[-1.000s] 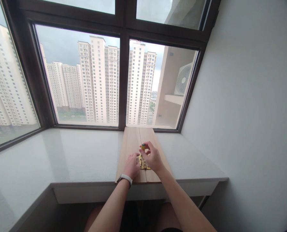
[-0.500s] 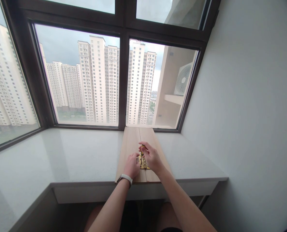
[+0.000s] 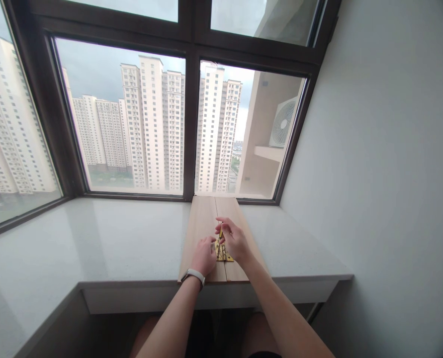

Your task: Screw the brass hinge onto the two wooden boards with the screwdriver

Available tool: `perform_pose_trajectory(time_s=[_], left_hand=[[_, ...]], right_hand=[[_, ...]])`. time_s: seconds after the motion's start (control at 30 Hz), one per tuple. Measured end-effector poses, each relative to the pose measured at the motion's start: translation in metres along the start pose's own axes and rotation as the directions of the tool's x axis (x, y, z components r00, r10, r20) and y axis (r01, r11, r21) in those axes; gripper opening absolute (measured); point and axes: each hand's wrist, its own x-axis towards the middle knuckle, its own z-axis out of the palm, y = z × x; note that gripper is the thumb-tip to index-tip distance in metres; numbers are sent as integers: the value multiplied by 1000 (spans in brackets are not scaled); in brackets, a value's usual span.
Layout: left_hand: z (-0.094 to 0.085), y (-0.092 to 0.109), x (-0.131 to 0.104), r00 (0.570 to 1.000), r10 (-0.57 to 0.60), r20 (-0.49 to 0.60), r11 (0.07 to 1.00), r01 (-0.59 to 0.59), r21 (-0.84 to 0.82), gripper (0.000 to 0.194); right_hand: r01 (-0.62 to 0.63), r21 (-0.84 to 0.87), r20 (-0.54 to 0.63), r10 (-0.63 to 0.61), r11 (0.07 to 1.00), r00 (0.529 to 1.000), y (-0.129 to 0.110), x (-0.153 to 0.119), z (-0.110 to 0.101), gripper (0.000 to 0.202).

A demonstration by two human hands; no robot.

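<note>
Two pale wooden boards (image 3: pixel 202 219) lie side by side with a narrow seam between them. Across this seam, near the front end, sits a gold-coloured hinge (image 3: pixel 225 253). My right hand (image 3: pixel 237 241) holds a small screwdriver (image 3: pixel 221 232) with a yellow and black handle, upright above the hinge, its fingers closed around the top. The screwdriver's tip is too small to make out. From the left, my left hand (image 3: pixel 203 257) presses curled fingers against the hinge's left side, close to the screwdriver's shaft. Part of the hinge is hidden by my hands.
The boards rest on a white windowsill counter (image 3: pixel 132 238), reaching from its front edge to the dark window frame (image 3: pixel 189 124). A white wall (image 3: pixel 385 149) rises on the right. My legs are under the counter.
My right hand has shifted slightly, its fingers turned a little around the screwdriver handle. More of the hinge's right corner shows. My left hand stays in place.
</note>
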Motion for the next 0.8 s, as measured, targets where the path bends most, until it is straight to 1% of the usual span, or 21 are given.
perform_pose_trajectory(time_s=[0.07, 0.17, 0.3, 0.4, 0.47, 0.67, 0.8], left_hand=[[0, 0, 0, 1000, 6, -2, 1000, -6, -4, 37], [1, -1, 0, 1000, -2, -2, 1000, 2, 2, 36], [3, -4, 0, 1000, -3, -7, 1000, 3, 6, 33], [3, -4, 0, 1000, 6, -6, 1000, -6, -3, 33], [2, -4, 0, 1000, 0, -3, 1000, 0, -6, 33], [0, -1, 0, 1000, -9, -5, 1000, 9, -2, 35], [0, -1, 0, 1000, -4, -11, 1000, 4, 6, 35]], right_hand=[[-23, 21, 9, 22, 1000, 1000, -1, 1, 0, 49], [-38, 10, 17, 38, 999, 999, -5, 1, 1, 45], [-45, -31, -52, 43, 999, 998, -12, 3, 3, 39], [-55, 17, -85, 56, 998, 995, -13, 4, 5, 41], [-51, 47, -74, 54, 998, 996, -11, 4, 4, 43], [-40, 64, -31, 42, 997, 999, -3, 5, 2, 49], [-47, 88, -37, 50, 995, 998, -5, 5, 2, 46]])
